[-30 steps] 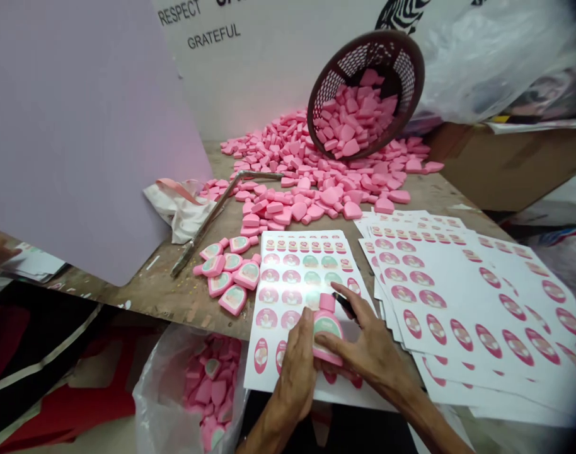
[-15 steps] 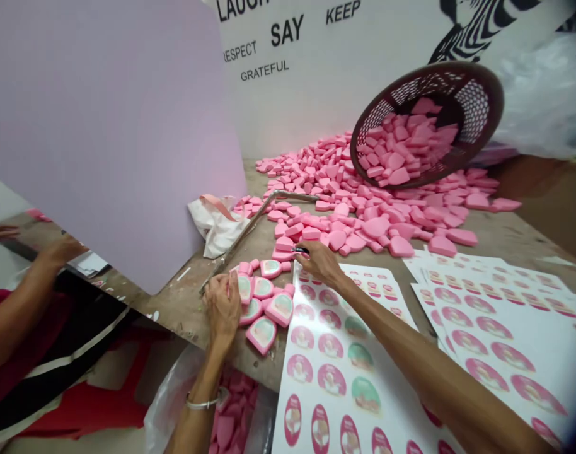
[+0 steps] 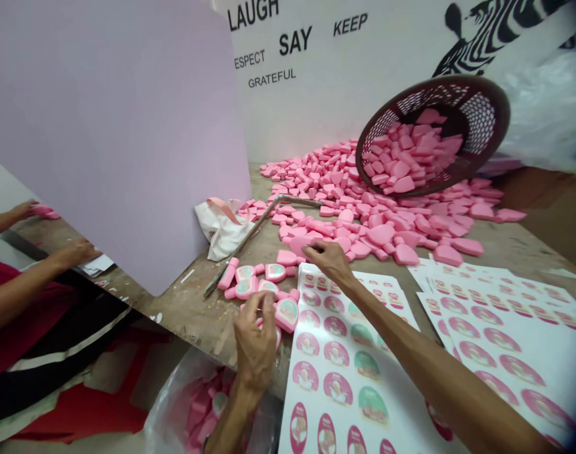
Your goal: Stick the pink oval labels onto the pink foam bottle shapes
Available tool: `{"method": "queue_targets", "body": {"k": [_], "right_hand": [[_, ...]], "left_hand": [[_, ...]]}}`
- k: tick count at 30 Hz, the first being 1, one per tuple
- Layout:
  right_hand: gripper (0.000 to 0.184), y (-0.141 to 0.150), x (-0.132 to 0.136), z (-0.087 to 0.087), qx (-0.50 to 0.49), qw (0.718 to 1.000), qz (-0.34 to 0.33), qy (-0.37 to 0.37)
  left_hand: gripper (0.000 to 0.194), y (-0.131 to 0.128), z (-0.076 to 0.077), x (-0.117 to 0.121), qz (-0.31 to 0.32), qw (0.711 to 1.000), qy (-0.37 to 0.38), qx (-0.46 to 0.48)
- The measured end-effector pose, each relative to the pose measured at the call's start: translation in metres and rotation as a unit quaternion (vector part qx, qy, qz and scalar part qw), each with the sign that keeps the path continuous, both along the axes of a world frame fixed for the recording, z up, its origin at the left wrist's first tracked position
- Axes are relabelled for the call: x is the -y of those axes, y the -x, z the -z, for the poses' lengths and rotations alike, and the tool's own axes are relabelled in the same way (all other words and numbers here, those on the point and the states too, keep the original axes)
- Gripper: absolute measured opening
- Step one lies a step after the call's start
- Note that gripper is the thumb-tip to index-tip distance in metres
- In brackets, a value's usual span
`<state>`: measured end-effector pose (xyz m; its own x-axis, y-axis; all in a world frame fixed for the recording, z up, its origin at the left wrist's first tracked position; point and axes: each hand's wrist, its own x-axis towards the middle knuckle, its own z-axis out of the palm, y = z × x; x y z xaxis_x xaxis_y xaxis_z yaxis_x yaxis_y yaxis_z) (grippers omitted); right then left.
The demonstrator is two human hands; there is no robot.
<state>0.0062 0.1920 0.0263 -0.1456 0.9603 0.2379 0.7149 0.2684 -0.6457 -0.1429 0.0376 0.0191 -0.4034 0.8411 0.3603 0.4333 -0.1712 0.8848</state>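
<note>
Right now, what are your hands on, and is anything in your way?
Left hand over labelled pink pieces. Right hand at edge of unlabelled pink pile. Sticker sheet just below right hand.

Right hand (image 3: 326,261): at the top edge of the sticker sheet (image 3: 345,359), pink heart-shaped pieces (image 3: 377,236) piled directly ahead. Way to the tilted basket (image 3: 434,135) lies only above that pile. Left hand (image 3: 256,337): over the labelled pieces (image 3: 264,290), which crowd the desk (image 3: 188,321) around it. Wood strip beyond them runs toward the white cloth (image 3: 222,230), crossed by a bent metal rod (image 3: 264,236). Lavender board (image 3: 113,139) walls off the left side. Plastic sack (image 3: 188,410) sits below the desk edge, under the left wrist.
</note>
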Motion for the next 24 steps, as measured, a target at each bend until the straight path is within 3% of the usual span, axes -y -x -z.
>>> {"method": "queue_targets", "body": {"k": [3,6,7,8,11,14,16,18,21,24], "right_hand": [[0.044,-0.025,0.068,0.005,-0.101,0.992,-0.011,0.068],[0.046,-0.036,0.145,0.014,-0.355,0.906,-0.041,0.227],[0.046,-0.039,0.166,0.015,-0.385,0.887,-0.046,0.252],[0.043,-0.045,0.183,0.015,-0.383,0.885,-0.053,0.259],[0.035,-0.081,0.216,0.013,-0.276,0.942,0.004,0.193],[0.031,-0.134,0.227,0.022,-0.134,0.976,0.148,0.086],[0.026,-0.161,0.232,0.033,-0.048,0.986,0.151,0.043],[0.021,-0.176,0.238,0.043,0.020,0.994,0.112,0.001],[0.016,-0.180,0.250,0.052,0.081,0.991,0.086,-0.060],[0.015,-0.179,0.257,0.054,0.094,0.985,0.115,-0.086]], "left_hand": [[0.032,-0.041,0.000,0.007,0.111,0.974,0.078,0.179],[0.040,-0.080,-0.002,0.018,0.144,0.944,0.110,0.275],[0.039,-0.089,-0.002,0.023,0.145,0.936,0.115,0.299],[0.038,-0.096,-0.003,0.028,0.147,0.928,0.118,0.323],[0.037,-0.106,-0.002,0.045,0.177,0.900,0.148,0.371],[0.037,-0.107,0.002,0.059,0.222,0.884,0.204,0.357],[0.034,-0.111,0.004,0.068,0.253,0.876,0.233,0.339],[0.034,-0.119,0.005,0.077,0.276,0.865,0.265,0.323],[0.036,-0.133,0.006,0.091,0.301,0.851,0.306,0.303],[0.038,-0.140,0.008,0.097,0.314,0.843,0.317,0.301]]}}
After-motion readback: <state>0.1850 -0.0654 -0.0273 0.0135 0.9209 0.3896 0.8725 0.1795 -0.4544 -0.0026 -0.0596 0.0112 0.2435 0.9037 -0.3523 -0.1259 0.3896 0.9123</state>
